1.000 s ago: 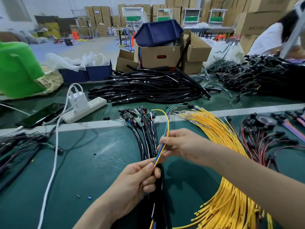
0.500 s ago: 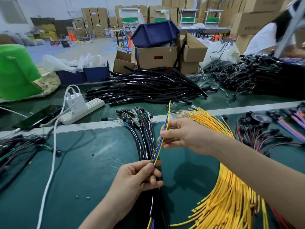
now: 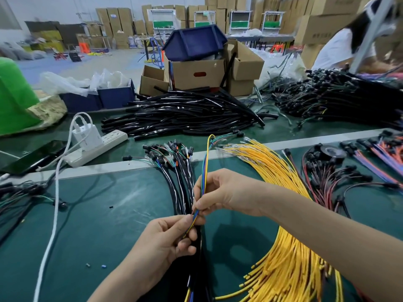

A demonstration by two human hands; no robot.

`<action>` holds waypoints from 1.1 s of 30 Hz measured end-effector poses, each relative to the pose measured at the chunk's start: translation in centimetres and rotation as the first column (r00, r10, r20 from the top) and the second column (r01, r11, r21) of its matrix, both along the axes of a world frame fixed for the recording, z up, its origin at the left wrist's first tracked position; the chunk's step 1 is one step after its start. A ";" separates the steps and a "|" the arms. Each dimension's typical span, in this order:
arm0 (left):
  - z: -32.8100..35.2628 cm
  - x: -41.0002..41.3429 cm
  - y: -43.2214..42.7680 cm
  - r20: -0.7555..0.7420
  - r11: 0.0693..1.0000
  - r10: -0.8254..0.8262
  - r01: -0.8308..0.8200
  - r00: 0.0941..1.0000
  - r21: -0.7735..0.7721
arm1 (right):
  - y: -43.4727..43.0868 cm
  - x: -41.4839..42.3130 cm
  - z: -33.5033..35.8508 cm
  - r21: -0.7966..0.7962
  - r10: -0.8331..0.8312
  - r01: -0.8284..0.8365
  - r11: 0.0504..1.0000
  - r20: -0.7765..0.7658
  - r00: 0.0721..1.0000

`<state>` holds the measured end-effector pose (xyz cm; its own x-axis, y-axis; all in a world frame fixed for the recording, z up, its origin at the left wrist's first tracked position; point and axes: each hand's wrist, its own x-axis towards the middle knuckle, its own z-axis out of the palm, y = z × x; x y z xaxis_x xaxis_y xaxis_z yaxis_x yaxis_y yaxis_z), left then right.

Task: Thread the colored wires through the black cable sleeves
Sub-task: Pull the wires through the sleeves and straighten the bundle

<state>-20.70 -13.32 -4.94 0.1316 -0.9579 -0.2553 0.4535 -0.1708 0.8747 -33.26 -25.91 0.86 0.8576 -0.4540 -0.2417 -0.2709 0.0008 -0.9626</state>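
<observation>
A thin bundle of yellow, blue and green wires (image 3: 205,171) stands nearly upright over the green mat, its top bent over. My right hand (image 3: 224,192) pinches the bundle at mid-height. Just below, my left hand (image 3: 172,238) grips the bundle's lower part together with a black cable sleeve (image 3: 198,253) that runs down toward me. Whether the wires enter the sleeve's mouth is hidden by my fingers. Finished black sleeved cables (image 3: 178,177) with connectors lie fanned behind my hands. A heap of loose black sleeves (image 3: 185,114) lies across the far table.
Yellow wires (image 3: 283,214) fan out at right, beside red and black leads (image 3: 327,177). At left lie a white power strip (image 3: 96,147) with charger, a white cord (image 3: 54,205) and a phone (image 3: 32,158). Cardboard boxes (image 3: 196,73) stand behind; another person (image 3: 344,49) works far right.
My right hand slid down the wire bundle toward my left hand, closing the gap between them. The bundle's free top now stands taller above my right hand.
</observation>
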 end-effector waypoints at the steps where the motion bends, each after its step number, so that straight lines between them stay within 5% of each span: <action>1: 0.0 0.0 0.0 0.014 1.000 -0.006 0.006 1.000 -0.015 | 0.0 -0.2 0.1 0.013 0.016 -0.016 1.000 -0.003 1.000; 5: -0.2 -0.2 0.1 0.050 0.997 0.001 0.003 0.999 -0.071 | -2.4 -2.2 1.7 0.001 0.048 -0.048 0.999 -0.099 0.994; 7: -0.4 -0.2 0.0 0.055 0.997 0.003 0.001 0.998 -0.080 | -5.5 -4.2 2.6 -0.140 -0.144 0.122 0.983 -0.160 0.977; 9: -0.4 -0.1 0.0 0.056 0.997 -0.001 0.005 0.998 -0.082 | -9.2 -7.1 2.5 -0.419 -0.474 0.361 0.833 -0.203 0.857; 11: -0.6 -0.2 0.0 0.050 0.996 -0.002 0.007 0.999 -0.085 | -12.1 -10.1 1.5 -0.724 -0.705 0.328 0.607 -0.301 0.642; 12: -0.6 -0.2 0.1 0.044 0.996 -0.003 0.007 0.999 -0.089 | -12.9 -11.2 0.8 -0.772 -0.739 0.257 0.581 -0.368 0.564; 15: -0.7 0.0 0.1 0.024 0.995 -0.006 0.008 1.000 -0.098 | -13.1 -12.6 -0.9 -0.719 -0.732 0.265 0.643 -0.473 0.491; 25: -0.8 -0.1 -0.1 0.031 0.996 -0.006 0.009 1.000 -0.093 | -14.1 -13.2 -1.1 -0.652 -0.772 0.420 0.632 -0.480 0.417; 33: -0.6 -0.3 -0.1 0.039 0.996 -0.011 0.014 0.999 -0.091 | -14.0 -13.4 -0.6 -0.649 -0.692 0.267 0.712 -0.588 0.418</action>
<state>-20.95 -13.40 -5.49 0.1272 -0.9786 -0.1615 0.4179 -0.0948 0.9036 -46.65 -39.96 0.26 0.0275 -0.9448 -0.3264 -0.9489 0.0780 -0.3057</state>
